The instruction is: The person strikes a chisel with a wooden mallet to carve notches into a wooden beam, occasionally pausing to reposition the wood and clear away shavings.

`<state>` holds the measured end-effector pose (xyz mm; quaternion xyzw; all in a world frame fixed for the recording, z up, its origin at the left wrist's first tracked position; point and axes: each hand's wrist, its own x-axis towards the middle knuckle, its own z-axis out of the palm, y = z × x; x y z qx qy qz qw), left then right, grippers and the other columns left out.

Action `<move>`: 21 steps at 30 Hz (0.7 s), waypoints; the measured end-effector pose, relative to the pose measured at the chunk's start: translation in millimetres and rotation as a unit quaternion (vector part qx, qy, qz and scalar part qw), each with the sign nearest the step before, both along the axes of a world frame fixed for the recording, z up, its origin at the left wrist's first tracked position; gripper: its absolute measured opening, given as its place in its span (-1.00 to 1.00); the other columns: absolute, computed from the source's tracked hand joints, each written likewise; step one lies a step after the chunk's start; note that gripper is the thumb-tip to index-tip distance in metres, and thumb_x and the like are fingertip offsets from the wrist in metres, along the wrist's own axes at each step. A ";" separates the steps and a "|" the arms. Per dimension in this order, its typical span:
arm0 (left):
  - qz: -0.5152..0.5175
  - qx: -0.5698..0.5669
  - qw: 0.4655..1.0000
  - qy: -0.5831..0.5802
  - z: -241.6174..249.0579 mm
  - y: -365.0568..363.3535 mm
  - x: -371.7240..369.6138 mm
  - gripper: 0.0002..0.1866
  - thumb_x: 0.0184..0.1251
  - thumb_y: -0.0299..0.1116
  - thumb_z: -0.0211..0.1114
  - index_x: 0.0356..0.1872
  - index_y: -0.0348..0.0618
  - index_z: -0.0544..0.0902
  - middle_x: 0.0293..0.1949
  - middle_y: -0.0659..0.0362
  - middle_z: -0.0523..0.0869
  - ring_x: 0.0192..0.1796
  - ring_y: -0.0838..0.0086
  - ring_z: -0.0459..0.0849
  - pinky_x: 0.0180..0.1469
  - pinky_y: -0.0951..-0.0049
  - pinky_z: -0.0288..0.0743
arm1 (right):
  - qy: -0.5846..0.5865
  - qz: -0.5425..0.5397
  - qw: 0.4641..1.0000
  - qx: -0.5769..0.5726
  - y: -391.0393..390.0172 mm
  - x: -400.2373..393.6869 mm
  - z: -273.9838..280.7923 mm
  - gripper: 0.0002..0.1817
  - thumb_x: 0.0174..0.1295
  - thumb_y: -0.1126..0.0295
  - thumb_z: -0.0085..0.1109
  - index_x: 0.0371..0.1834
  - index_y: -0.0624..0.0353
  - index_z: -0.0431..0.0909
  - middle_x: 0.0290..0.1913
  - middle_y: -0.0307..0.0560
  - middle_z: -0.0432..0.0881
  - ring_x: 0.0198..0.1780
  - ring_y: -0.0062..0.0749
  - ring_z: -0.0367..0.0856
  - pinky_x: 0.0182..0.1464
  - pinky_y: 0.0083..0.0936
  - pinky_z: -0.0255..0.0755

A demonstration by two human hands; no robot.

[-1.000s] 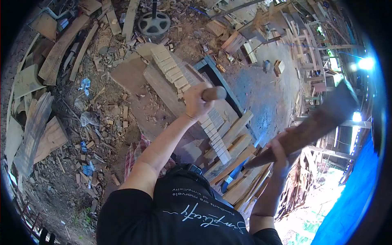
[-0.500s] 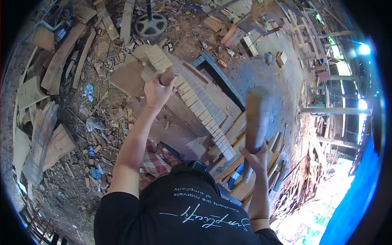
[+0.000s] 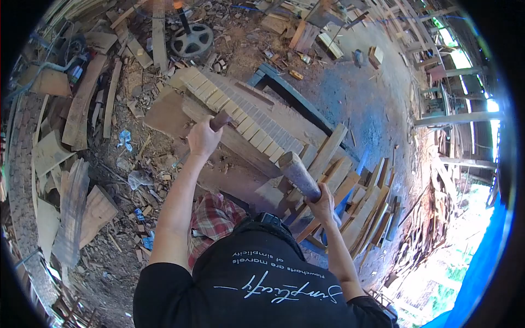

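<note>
My left hand (image 3: 203, 136) is wrapped round a short brown wooden handle (image 3: 220, 120), whose top sticks up from the fist over the edge of a long workpiece. That workpiece (image 3: 240, 117) runs diagonally and is marked off in rows of small light and grey blocks. Whatever lies below the handle is hidden by my hand. In my right hand (image 3: 324, 205) is a thick wooden mallet (image 3: 299, 176), its rounded end pointing up and left over the lower end of the block rows, apart from the brown handle.
Stacked wooden strips (image 3: 366, 210) lie to the right. A dark green frame (image 3: 295, 97) sits behind the workpiece. At the back stands a spoked metal wheel (image 3: 191, 40). Boards (image 3: 85, 104) and scraps cover the ground at left. A checkered cloth (image 3: 216, 214) is near my body.
The mallet has swung down and left, from upright to tilted over the workpiece. My left hand with the brown handle has shifted slightly left and down in view. The whole view has turned a little.
</note>
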<state>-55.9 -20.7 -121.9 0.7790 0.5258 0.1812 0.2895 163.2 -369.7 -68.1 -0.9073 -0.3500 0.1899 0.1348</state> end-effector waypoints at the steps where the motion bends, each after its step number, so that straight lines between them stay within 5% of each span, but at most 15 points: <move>1: -0.006 0.003 1.000 0.002 1.2 2.3 -2.3 -0.73 0.10 -0.18 0.39 -0.21 -0.03 0.63 -0.34 -0.02 0.74 -0.22 0.02 0.71 -0.21 0.06 0.56 | 0.002 -0.006 1.000 0.003 1.5 -0.5 1.9 -0.44 -0.15 0.26 0.48 -0.05 0.15 0.45 -0.16 0.10 0.58 -0.06 0.12 0.55 -0.01 -0.14 0.41; 7: 0.034 0.076 0.996 -0.039 18.7 -1.8 -7.4 -0.75 0.11 -0.18 0.39 -0.21 -0.01 0.67 -0.38 -0.01 0.74 -0.28 0.03 0.72 -0.25 0.07 0.56 | -0.013 0.029 0.999 0.008 9.8 9.5 7.5 -0.44 -0.10 0.29 0.44 0.00 0.13 0.43 -0.12 0.10 0.61 -0.02 0.12 0.56 0.01 -0.07 0.38; 14: 0.022 0.014 0.996 -0.085 34.8 -21.2 16.1 -0.70 0.10 -0.09 0.42 -0.37 -0.13 0.69 -0.47 -0.01 0.72 -0.36 0.06 0.73 -0.29 0.17 0.57 | 0.002 0.027 0.999 0.028 44.5 21.4 8.8 -0.46 -0.07 0.31 0.42 0.00 0.15 0.41 -0.12 0.16 0.60 -0.02 0.13 0.56 0.01 -0.11 0.40; 17: 0.037 -0.013 0.984 -0.175 38.3 -23.1 26.8 -0.61 0.09 -0.04 0.46 -0.39 -0.22 0.68 -0.49 0.05 0.73 -0.43 0.22 0.74 -0.29 0.25 0.56 | 0.024 0.030 0.999 0.032 46.0 22.1 3.0 -0.47 -0.04 0.32 0.40 0.02 0.16 0.42 -0.13 0.15 0.58 -0.02 0.13 0.55 0.03 -0.10 0.41; 21: 0.014 -0.084 0.922 -0.378 79.5 -28.6 45.0 -0.72 0.19 -0.22 0.46 -0.52 -0.11 0.56 -0.58 0.27 0.62 -0.54 0.61 0.55 -0.44 0.51 0.41 | -0.027 0.049 0.993 0.104 33.4 23.8 10.9 -0.45 -0.04 0.25 0.42 0.02 0.17 0.43 -0.15 0.13 0.58 -0.05 0.08 0.57 0.01 -0.13 0.42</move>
